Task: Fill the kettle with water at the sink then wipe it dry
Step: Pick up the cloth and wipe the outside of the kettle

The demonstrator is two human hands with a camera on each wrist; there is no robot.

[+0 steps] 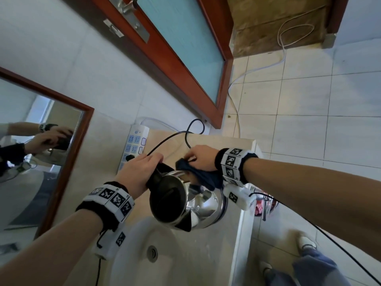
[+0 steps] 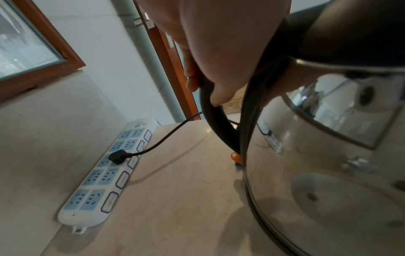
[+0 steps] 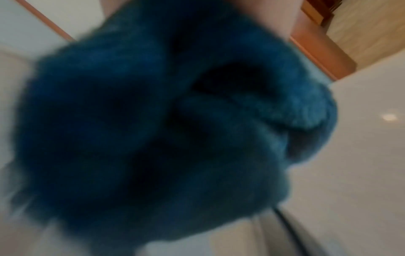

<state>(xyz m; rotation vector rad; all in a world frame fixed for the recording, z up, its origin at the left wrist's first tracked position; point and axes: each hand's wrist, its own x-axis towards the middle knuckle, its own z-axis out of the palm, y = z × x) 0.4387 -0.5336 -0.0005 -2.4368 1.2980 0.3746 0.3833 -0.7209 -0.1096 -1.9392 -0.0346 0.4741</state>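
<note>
A shiny steel kettle (image 1: 203, 205) with a black lid and handle hangs tilted above the counter beside the white sink (image 1: 132, 250). My left hand (image 1: 142, 170) grips the black handle (image 2: 215, 119), fingers curled round it. My right hand (image 1: 201, 156) holds a bunched dark blue cloth (image 1: 198, 175) against the kettle's upper side. In the right wrist view the blue cloth (image 3: 153, 129) fills the picture, blurred. The kettle's mirrored body (image 2: 328, 164) fills the right of the left wrist view.
A white power strip (image 1: 135, 144) lies along the back wall with a black plug (image 2: 118, 156) in it; its black cord (image 1: 185, 133) loops across the beige counter (image 2: 175, 199). A mirror (image 1: 39, 153) stands left, a wooden door (image 1: 185, 58) behind. Tiled floor lies right.
</note>
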